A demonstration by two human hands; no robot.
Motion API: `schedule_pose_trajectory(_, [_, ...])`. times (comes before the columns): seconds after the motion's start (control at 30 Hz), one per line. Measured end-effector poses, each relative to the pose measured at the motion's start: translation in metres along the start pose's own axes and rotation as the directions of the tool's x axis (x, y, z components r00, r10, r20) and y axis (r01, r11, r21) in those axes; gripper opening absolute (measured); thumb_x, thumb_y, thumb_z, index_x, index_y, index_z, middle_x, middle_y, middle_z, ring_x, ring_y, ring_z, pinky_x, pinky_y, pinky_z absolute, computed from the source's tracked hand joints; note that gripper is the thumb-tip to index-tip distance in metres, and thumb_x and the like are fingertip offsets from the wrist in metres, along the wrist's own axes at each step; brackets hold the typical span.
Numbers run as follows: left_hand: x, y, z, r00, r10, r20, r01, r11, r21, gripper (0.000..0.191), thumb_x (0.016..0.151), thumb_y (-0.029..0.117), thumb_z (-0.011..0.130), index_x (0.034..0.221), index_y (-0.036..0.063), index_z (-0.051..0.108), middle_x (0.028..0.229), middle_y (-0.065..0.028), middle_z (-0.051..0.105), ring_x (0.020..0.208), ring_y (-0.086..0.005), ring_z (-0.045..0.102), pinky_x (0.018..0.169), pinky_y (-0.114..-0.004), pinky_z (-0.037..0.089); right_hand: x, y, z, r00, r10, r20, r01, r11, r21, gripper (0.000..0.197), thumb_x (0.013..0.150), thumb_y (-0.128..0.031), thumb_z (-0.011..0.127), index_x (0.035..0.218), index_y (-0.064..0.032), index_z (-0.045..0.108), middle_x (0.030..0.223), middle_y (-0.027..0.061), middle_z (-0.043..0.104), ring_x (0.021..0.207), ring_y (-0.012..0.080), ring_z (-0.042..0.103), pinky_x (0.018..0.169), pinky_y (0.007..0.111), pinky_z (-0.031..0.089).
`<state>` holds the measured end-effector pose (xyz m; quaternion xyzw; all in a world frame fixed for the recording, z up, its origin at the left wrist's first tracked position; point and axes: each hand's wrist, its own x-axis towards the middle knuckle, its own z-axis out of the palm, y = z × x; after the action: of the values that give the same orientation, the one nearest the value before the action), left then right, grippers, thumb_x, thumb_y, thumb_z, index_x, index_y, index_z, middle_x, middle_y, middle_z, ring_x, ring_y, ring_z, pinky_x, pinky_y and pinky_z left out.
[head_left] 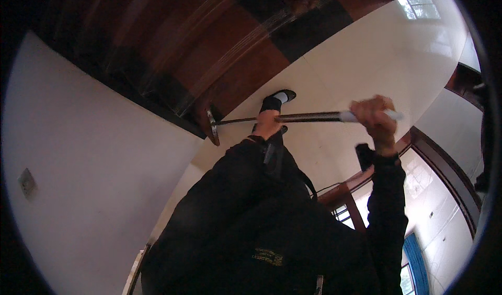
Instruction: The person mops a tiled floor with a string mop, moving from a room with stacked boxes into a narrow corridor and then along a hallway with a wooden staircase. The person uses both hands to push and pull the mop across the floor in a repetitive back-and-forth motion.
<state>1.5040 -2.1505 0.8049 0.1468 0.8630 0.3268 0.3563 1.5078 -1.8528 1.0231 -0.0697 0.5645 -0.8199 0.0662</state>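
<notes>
A long-handled floor tool, seemingly a flat mop, crosses the view nearly level, and both my hands grip its pole (310, 117). My right hand (374, 114), slightly blurred, is closed around the pale grip at the right end. Lower on the pole, in front of my legs, my left hand (268, 123) is wrapped around it. The narrow brown and silver head (213, 127) is at the left, by the foot of the wall at the edge of the dark red and black steps (231, 63). Whether it presses on the surface cannot be made out.
Cream floor tiles (333, 71) lie under my black shoe (288, 95). A white wall (98, 146) with a socket plate (27, 183) rises on the left. Brown door framing (443, 165) and a blue curtain (416, 263) are at the right. A dark strap hangs by my side.
</notes>
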Motion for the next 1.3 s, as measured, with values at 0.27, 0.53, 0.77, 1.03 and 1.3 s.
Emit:
schedule_pose_trajectory(0.27, [-0.073,-0.045,-0.110,0.722,-0.263,-0.640,0.029,0.936,-0.352,0.010,0.072,0.008,0.067,0.067,0.0011,0.060,0.070,-0.0176,0.061,0.073,-0.0359,0.061,0.063,-0.042,0.045,0.172,-0.041,0.169,0.887,-0.041,0.459,-0.016,0.993,0.120,0.022,0.076,-0.013,0.064,0.062,-0.0037,0.049,0.059,0.0070,0.048,0.056,0.0209,0.049,0.059,0.033,0.039])
schedule_pose_trajectory(0.53, [-0.064,-0.040,-0.100,0.812,-0.165,-0.560,0.020,0.966,-0.256,0.020,0.072,0.015,0.071,0.066,0.0017,0.057,0.066,-0.0195,0.057,0.069,-0.0369,0.059,0.060,-0.041,0.044,0.154,-0.059,0.170,0.957,0.042,0.286,-0.066,0.995,0.076,0.025,0.072,-0.010,0.064,0.058,-0.0016,0.046,0.055,0.0087,0.044,0.054,0.0227,0.048,0.056,0.034,0.036])
schedule_pose_trajectory(0.77, [-0.018,0.041,-0.054,0.899,0.138,-0.417,-0.241,0.948,-0.207,0.023,0.075,0.015,0.066,0.061,0.0033,0.051,0.063,-0.0197,0.055,0.067,-0.0389,0.057,0.056,-0.042,0.042,0.075,-0.091,0.095,0.985,-0.036,0.171,0.035,0.999,0.007,0.026,0.071,-0.013,0.067,0.056,-0.0046,0.048,0.053,0.0073,0.046,0.052,0.0210,0.049,0.054,0.034,0.036])
schedule_pose_trajectory(1.03, [0.052,0.171,-0.009,0.785,0.620,0.022,-0.617,0.784,-0.071,0.013,0.070,0.011,0.059,0.058,0.0057,0.054,0.063,-0.0175,0.056,0.068,-0.0410,0.056,0.058,-0.048,0.040,-0.040,-0.177,0.069,0.910,-0.308,-0.279,0.192,0.907,-0.373,0.021,0.081,-0.020,0.056,0.064,-0.0149,0.044,0.048,-0.0026,0.046,0.041,0.0088,0.040,0.055,0.029,0.034])
schedule_pose_trajectory(1.3, [0.106,0.242,0.112,0.388,0.853,0.349,-0.891,0.444,-0.094,0.004,0.065,0.008,0.060,0.061,0.0084,0.058,0.066,-0.0153,0.059,0.068,-0.0404,0.057,0.060,-0.048,0.042,-0.174,-0.164,0.080,0.606,-0.451,-0.656,-0.013,0.818,-0.575,0.028,0.083,-0.024,0.057,0.060,-0.0130,0.044,0.049,-0.0015,0.043,0.042,0.0113,0.038,0.057,0.032,0.030])
